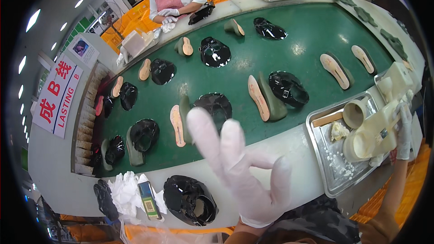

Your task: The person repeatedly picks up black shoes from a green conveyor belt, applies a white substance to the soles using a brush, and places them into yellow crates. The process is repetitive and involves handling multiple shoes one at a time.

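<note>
Left hand [246,176]: white glove, fingers spread, empty, raised above green conveyor belt [312,31]. Right hand [403,129]: gloved, fingers gripping cream glue machine [377,129] over metal tray [337,171].

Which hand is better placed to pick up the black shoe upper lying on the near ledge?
Left, probably. The left hand is raised, empty and open just right of the black shoe upper, while the right hand is away at the metal tray, on a cream container.

Pretty cramped on the green belt [312,31]: black shoe uppers [288,88] and lasts with tan insoles [258,97] in pairs, narrow green lanes between. Wider bare patch mid-right. Metal tray [337,176] at right packed with cream glue pots [355,113]. White near rim [289,147] mostly bare, one glossy upper [190,199] at left.
</note>
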Demonstrator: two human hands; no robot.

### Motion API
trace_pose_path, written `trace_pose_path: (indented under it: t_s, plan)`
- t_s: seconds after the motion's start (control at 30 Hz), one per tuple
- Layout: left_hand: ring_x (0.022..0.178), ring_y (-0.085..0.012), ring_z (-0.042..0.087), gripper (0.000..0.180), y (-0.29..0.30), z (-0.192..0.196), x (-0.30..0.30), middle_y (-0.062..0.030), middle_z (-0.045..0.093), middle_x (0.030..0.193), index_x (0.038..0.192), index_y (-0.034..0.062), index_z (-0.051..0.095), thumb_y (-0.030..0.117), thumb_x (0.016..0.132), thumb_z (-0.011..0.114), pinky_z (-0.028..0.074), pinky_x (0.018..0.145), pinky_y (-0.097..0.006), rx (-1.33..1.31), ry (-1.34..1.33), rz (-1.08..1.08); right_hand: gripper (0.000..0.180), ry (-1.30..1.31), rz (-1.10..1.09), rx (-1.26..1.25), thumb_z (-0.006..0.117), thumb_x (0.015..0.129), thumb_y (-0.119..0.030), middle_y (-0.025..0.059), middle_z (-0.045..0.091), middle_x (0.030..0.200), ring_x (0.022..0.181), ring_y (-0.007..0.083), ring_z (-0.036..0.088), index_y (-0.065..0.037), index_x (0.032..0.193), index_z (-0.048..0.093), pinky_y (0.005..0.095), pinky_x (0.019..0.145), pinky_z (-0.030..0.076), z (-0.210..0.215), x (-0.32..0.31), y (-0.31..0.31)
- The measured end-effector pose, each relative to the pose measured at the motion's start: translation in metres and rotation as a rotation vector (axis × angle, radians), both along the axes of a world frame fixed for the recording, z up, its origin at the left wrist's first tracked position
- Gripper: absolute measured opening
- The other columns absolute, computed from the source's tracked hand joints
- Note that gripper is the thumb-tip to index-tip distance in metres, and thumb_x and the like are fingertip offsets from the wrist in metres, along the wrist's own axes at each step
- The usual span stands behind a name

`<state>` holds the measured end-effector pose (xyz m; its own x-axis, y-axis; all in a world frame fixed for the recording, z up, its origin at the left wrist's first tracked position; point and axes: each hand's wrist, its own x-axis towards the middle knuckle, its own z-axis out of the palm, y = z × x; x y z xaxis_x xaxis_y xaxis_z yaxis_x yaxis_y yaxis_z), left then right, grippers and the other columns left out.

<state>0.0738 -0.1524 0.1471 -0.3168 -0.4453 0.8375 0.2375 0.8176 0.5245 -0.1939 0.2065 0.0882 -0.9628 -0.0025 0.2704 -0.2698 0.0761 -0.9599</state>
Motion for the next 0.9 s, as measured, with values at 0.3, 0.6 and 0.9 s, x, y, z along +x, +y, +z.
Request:
trace_pose_path:
  t_s: [0.3, 0.6, 0.9]
  plan:
    - [0.074, -0.0151, 0.056, 0.075, 0.008, 0.002, -0.004, -0.0283, 0.017, 0.137, 0.132, -0.0091, 0.010, -0.003, 0.068, 0.048, 0.044, 0.045, -0.017, 0.322, 0.212, -0.183, 0.011, -0.044, 0.126, 0.096, 0.047, 0.089, -0.021, -0.0080, 0.045, 0.068, 0.053, -0.0039, 0.040, -0.013, 0.082, 0.047, 0.0086, 0.038, 0.026, 0.005, -0.002, 0.012]
    - [0.057, -0.0119, 0.039, 0.045, 0.003, -0.010, 0.020, -0.0201, 0.037, 0.123, 0.125, -0.0092, 0.023, 0.008, 0.085, 0.034, 0.033, 0.047, -0.019, 0.284, 0.764, -0.379, 0.009, -0.032, 0.035, 0.036, 0.047, 0.089, -0.021, -0.0083, 0.046, 0.070, 0.056, -0.0039, 0.044, -0.013, 0.085, 0.048, 0.0075, 0.040, 0.031, 0.005, 0.000, 0.000]
    - [0.052, -0.0108, 0.034, 0.038, 0.008, -0.016, 0.031, -0.0162, 0.044, 0.115, 0.122, -0.0072, 0.029, 0.013, 0.090, 0.032, 0.029, 0.046, -0.020, 0.295, 1.019, -0.381, 0.014, 0.026, -0.065, 0.046, 0.045, 0.090, -0.023, -0.0067, 0.045, 0.063, 0.045, -0.0031, 0.034, -0.012, 0.082, 0.048, 0.0113, 0.036, 0.021, 0.005, 0.004, -0.006]
